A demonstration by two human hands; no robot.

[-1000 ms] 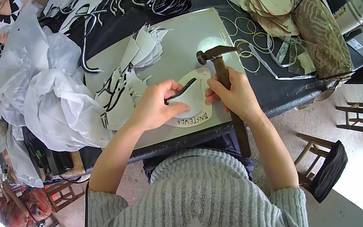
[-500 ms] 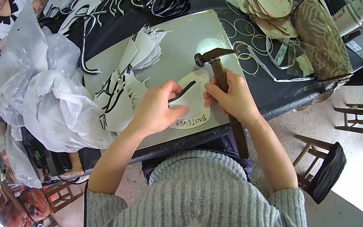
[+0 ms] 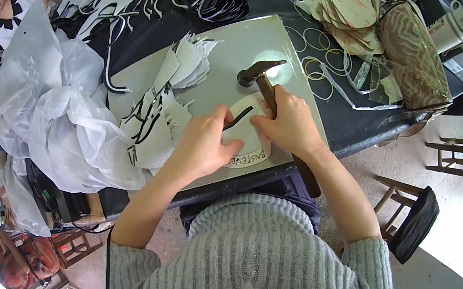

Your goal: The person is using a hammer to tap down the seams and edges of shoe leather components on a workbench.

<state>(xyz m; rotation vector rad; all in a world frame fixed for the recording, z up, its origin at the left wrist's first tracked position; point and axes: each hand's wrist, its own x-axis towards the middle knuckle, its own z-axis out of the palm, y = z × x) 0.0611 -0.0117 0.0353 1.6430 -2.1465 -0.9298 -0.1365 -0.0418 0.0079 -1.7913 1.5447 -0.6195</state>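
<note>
My right fingers (image 3: 263, 124) are curled round the hammer (image 3: 256, 76); my left fingers (image 3: 233, 147) touch the pale piece (image 3: 249, 137) with the black strip (image 3: 239, 117), though I cannot tell if they pinch it. It lies near the front edge of the grey board (image 3: 234, 58). White cutouts (image 3: 187, 62) crowd leftward; bare board opens beyond the hammer.

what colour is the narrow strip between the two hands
Black; the strip shows best in the head view, beside the left hand.
</note>
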